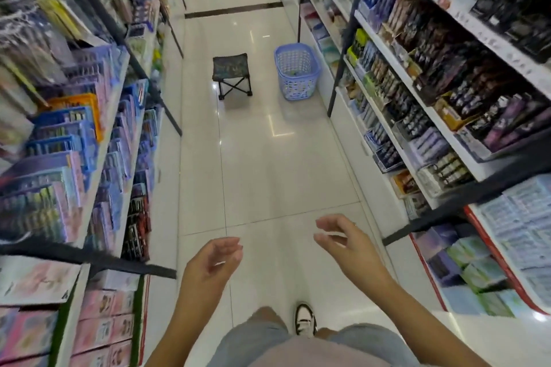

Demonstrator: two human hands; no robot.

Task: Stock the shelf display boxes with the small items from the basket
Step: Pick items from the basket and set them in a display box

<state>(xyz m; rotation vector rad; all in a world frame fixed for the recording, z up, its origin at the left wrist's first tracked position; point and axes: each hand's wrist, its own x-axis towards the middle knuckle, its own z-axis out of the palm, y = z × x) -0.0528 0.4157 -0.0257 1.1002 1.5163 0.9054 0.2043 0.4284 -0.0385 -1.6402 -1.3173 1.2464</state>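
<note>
A light blue plastic basket (296, 70) stands on the aisle floor far ahead, close to the right-hand shelves, with small items faintly visible at its bottom. Display boxes (417, 116) packed with small dark items line the right shelves. My left hand (213, 259) and my right hand (343, 237) hang low in front of me over the floor, well short of the basket. Both have loosely curled fingers and hold nothing.
A small folding stool (231, 74) stands on the floor left of the basket. Shelves of blue and orange trays (71, 125) run along the left side. White tiled floor (268, 164) stretches between the shelf rows. My shoe (304, 320) shows below.
</note>
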